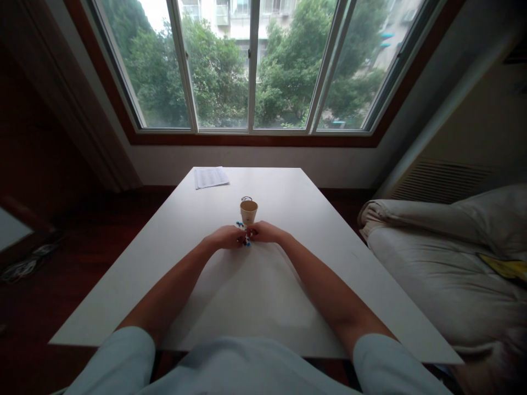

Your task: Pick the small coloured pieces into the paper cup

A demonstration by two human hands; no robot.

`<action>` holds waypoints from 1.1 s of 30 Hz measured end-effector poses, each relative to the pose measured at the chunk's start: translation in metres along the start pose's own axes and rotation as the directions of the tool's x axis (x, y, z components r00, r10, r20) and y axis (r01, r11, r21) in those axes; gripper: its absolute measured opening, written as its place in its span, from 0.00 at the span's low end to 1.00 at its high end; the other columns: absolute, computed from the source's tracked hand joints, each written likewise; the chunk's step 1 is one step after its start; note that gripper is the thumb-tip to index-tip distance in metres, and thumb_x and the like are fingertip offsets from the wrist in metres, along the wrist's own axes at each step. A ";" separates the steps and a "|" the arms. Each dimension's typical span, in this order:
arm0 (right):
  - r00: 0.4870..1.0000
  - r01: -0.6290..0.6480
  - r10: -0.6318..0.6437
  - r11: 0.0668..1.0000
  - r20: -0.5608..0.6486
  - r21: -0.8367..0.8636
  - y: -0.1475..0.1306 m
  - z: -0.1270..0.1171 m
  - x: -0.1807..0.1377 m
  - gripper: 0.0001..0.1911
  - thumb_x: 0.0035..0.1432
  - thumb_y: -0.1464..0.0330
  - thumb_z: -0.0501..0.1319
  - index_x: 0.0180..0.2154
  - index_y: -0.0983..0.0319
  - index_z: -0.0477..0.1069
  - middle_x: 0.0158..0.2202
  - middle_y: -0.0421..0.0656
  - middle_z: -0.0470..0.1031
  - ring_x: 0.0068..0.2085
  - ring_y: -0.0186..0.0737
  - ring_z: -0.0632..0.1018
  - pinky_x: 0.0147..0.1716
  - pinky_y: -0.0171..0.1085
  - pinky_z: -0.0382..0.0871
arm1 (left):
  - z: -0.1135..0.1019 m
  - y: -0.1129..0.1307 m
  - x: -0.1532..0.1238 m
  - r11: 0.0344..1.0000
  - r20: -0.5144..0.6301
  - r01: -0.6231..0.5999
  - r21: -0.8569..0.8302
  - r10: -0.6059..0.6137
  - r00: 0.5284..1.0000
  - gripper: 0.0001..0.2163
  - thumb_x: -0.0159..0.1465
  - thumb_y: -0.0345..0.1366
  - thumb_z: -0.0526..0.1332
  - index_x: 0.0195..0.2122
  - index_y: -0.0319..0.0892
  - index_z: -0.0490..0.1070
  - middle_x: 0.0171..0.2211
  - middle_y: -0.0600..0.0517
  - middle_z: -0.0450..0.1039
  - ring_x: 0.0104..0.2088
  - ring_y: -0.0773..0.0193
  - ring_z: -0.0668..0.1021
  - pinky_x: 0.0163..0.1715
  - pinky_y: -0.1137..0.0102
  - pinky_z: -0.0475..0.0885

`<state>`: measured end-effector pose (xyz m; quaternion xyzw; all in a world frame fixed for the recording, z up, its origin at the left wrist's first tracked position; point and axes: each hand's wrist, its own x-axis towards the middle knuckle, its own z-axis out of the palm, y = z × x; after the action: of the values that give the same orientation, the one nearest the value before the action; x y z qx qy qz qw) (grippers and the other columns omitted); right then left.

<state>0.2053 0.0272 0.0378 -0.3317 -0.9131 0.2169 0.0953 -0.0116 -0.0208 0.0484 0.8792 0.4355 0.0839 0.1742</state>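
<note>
My left hand [230, 237] and my right hand [263, 231] meet over the middle of the white table. Between their fingers is a small cluster of blue and white beads [247, 244], partly hidden by the fingers. A few blue bits show past the left fingertips too. Both hands have curled fingers, pinched on this cluster. Just beyond them stands a brown paper cup [248, 212], upright with its mouth toward me. Behind its rim, a thin dark loop [246, 198] lies on the table, too small to name.
The white table [329, 263] stretches from my body toward the window [251, 66]. Printed sheets of paper [211, 177] lie at its far left corner. A light-coloured sofa [411, 263] stands along the right side. Coiled cables [28, 263] rest on the floor at left.
</note>
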 end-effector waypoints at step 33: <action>0.709 -0.085 0.179 0.982 -0.683 0.169 0.046 0.008 -0.004 0.06 0.58 0.66 0.59 0.34 0.60 0.74 0.30 0.41 0.75 0.30 0.36 0.71 0.34 0.35 0.64 | -0.008 0.017 -0.004 0.967 0.060 0.010 0.253 -0.026 0.998 0.08 0.60 0.41 0.62 0.38 0.47 0.77 0.35 0.50 0.78 0.34 0.59 0.77 0.33 0.70 0.65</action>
<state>0.2316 0.0531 0.0092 -0.4465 -0.7691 0.1396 0.4356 -0.0044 -0.0319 0.0626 0.8923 0.4450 -0.0016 0.0754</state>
